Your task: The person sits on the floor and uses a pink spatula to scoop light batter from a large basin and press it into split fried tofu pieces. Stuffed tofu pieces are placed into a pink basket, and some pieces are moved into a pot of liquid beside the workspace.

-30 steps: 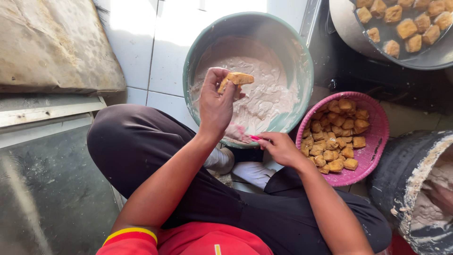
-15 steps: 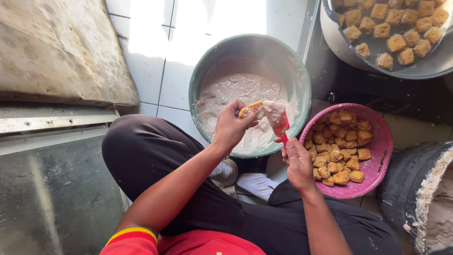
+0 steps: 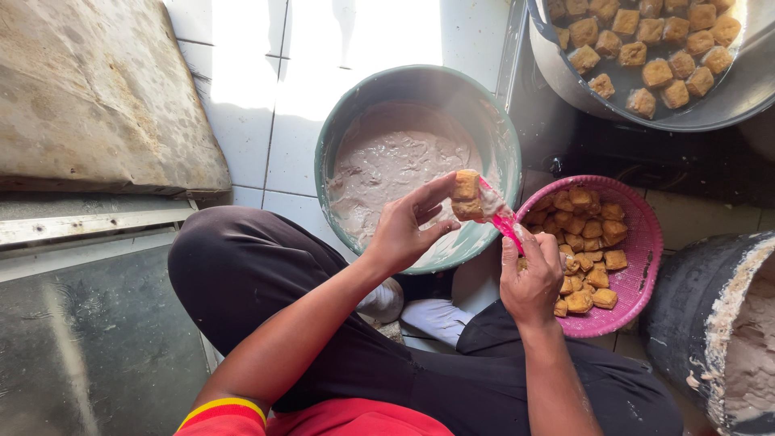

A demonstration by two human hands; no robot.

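Seen from the head camera, a person sits on a tiled floor (image 3: 242, 121) with one knee raised, both bare hands lifted over a green bowl (image 3: 339, 145) of pale, thick batter (image 3: 387, 161). The left hand (image 3: 408, 230) pinches a golden-brown fried tofu piece (image 3: 466, 194) between thumb and fingertips, holding it above the near right part of the bowl, with the index finger stretched along its top. The right hand (image 3: 531, 274) is curled tight around the handle of a pink spoon (image 3: 500, 214), whose batter-smeared tip touches the right side of the tofu piece. Just right of the bowl, touching its rim, stands a pink plastic basket (image 3: 646, 242) holding more fried tofu cubes (image 3: 593, 234); the right hand hovers over its left edge. At far right a large metal pan (image 3: 726, 97) holds further browned cubes in dark liquid. At near right the edge of a dark bucket (image 3: 694, 299) crusted with white residue shows. At far left a worn, stained slab (image 3: 89, 89) lies over a metal rail (image 3: 89, 226). The person wears black trousers (image 3: 242, 274), a red top (image 3: 323, 420) with a yellow-trimmed sleeve, and a white sock (image 3: 436, 319) that shows beneath the bowl.
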